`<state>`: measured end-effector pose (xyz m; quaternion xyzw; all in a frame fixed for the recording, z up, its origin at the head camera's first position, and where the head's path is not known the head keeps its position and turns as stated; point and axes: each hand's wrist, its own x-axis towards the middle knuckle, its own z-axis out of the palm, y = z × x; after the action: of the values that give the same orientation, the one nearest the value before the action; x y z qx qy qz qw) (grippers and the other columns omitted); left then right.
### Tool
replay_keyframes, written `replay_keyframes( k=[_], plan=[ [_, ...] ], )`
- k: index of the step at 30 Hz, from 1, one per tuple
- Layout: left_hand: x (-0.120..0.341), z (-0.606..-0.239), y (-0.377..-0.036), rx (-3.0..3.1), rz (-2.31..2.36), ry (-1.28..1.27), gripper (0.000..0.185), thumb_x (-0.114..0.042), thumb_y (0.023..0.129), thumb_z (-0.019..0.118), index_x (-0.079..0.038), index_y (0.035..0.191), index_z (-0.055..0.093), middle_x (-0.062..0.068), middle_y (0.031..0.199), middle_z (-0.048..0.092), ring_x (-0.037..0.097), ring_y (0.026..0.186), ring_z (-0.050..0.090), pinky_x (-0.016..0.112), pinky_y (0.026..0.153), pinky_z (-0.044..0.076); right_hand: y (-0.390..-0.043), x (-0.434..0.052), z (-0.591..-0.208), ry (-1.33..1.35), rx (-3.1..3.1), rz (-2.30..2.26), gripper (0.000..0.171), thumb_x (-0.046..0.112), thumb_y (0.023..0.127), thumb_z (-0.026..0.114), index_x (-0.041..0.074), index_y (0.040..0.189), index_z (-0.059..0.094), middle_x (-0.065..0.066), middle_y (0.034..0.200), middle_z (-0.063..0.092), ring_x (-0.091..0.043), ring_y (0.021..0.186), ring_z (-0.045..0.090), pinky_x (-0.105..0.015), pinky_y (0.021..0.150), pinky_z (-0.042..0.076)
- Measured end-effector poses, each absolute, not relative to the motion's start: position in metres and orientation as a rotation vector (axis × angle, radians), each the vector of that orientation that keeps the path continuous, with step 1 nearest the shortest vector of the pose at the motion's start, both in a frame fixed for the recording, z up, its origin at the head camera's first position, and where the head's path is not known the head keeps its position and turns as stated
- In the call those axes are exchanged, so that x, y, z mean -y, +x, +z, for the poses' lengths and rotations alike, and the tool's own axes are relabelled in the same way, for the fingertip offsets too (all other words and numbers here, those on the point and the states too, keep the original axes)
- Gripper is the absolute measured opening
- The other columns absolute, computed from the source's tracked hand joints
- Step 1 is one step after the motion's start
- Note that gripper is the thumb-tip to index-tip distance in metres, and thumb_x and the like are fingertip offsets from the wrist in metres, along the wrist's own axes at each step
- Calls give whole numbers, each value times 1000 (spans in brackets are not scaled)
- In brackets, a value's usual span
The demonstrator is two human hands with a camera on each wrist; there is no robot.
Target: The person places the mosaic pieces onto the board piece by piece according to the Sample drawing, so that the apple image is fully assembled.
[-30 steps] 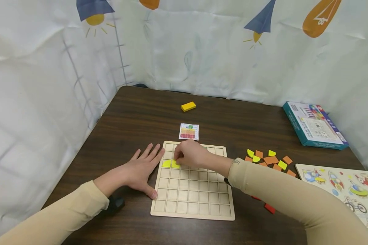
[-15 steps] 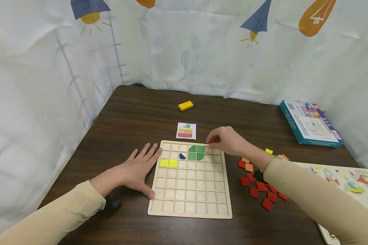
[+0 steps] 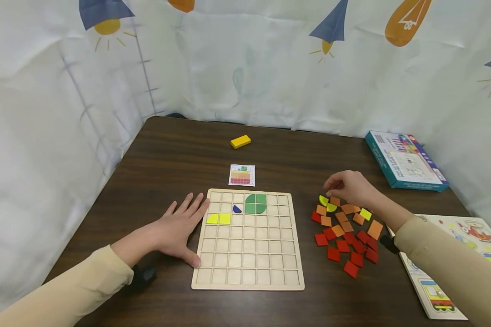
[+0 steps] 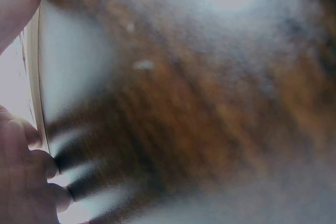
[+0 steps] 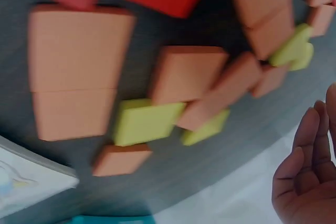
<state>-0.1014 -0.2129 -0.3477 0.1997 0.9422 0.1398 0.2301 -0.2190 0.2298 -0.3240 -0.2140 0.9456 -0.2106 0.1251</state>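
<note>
My left hand (image 3: 173, 234) lies spread at the left edge of the wooden grid board (image 3: 248, 247), thumb and fingertips right at its rim. On the board sit a yellow quarter-round tile (image 3: 212, 219), a yellow square tile (image 3: 225, 219), a blue tile (image 3: 237, 209) and several green tiles (image 3: 255, 204). Over the far end of the loose tiles hovers my right hand (image 3: 351, 188), fingers loosely bent and holding nothing. Just below its fingertips are yellow rounded tiles (image 3: 323, 200). The right wrist view has that hand (image 5: 307, 169) beside orange tiles (image 5: 79, 48) and a yellow square (image 5: 147, 121).
Red tiles (image 3: 350, 269) lie nearest me in the loose pile. A picture card (image 3: 242, 175) lies beyond the board, with a yellow block (image 3: 240, 141) farther back. At the right are a teal-edged box (image 3: 407, 161) and a picture puzzle board (image 3: 435, 297).
My right hand has left the yellow square tile on the board and travelled right to the loose tiles. The left hand stays at the board's edge. The head view has shifted slightly.
</note>
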Motion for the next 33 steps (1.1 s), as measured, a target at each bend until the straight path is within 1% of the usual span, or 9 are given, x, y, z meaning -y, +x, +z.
replay_keyframes(
  k=[2, 5, 8, 12, 16, 19, 22, 27, 33],
  plan=[
    [214, -348, -101, -2592, 387, 548, 148, -70, 59, 86, -1, 164, 6, 24, 171, 0, 53, 156, -2, 78, 116, 5, -219, -233, -329, -651, -2736, -586, 16, 5, 93, 73, 2, 109, 75, -10, 101, 75, -19, 84, 67, -33, 71, 57],
    [214, -350, -100, -2591, 391, 547, 149, -71, 59, 86, -1, 164, 7, 24, 171, 1, 53, 156, -2, 79, 116, 5, -218, -233, -336, -699, -2701, -534, 21, 3, 94, 70, 3, 114, 75, -15, 111, 74, -25, 94, 68, -38, 77, 60],
    [215, -351, -100, -2588, 393, 549, 149, -71, 59, 86, -1, 164, 7, 24, 171, 1, 53, 156, -2, 78, 116, 5, -218, -231, -340, -735, -2682, -485, 23, 2, 94, 70, 4, 117, 75, -18, 118, 72, -29, 100, 68, -42, 82, 60],
    [215, -351, -101, -2590, 394, 551, 149, -72, 59, 85, -2, 164, 6, 24, 172, 1, 52, 156, -2, 78, 116, 5, -220, -228, -341, -744, -2685, -457, 21, 3, 94, 71, 3, 114, 76, -14, 110, 74, -24, 93, 68, -41, 80, 60],
    [215, -351, -101, -2593, 395, 550, 149, -71, 59, 86, -2, 164, 6, 23, 172, 0, 52, 156, -2, 78, 117, 5, -223, -228, -341, -720, -2682, -459, 19, 6, 94, 71, 2, 112, 75, -8, 98, 72, -17, 83, 64, -36, 74, 57],
    [215, -350, -101, -2593, 392, 553, 149, -72, 59, 86, -2, 164, 6, 23, 172, 0, 52, 156, -3, 78, 117, 5, -226, -228, -341, -695, -2667, -467, 19, 9, 96, 70, 0, 113, 73, -6, 94, 71, -16, 80, 62, -33, 72, 55],
    [214, -350, -102, -2593, 386, 558, 149, -72, 59, 86, -2, 164, 6, 23, 172, -1, 51, 157, -3, 78, 117, 5, -228, -228, -340, -698, -2652, -457, 20, 7, 96, 69, 0, 114, 73, -6, 95, 72, -17, 82, 62, -34, 73, 56],
    [214, -349, -102, -2595, 381, 560, 149, -72, 59, 86, -2, 164, 6, 23, 172, -2, 51, 157, -3, 78, 117, 5, -232, -228, -338, -760, -2639, -439, 21, 2, 91, 74, 2, 111, 75, -5, 96, 72, -18, 84, 61, -34, 75, 57],
    [215, -349, -101, -2591, 388, 554, 149, -71, 60, 86, -2, 164, 6, 23, 172, -2, 51, 157, -3, 77, 117, 5, -231, -223, -341, -865, -2705, -395, 14, 3, 91, 75, 4, 104, 75, -8, 97, 68, -17, 82, 59, -33, 72, 55]
  ],
)
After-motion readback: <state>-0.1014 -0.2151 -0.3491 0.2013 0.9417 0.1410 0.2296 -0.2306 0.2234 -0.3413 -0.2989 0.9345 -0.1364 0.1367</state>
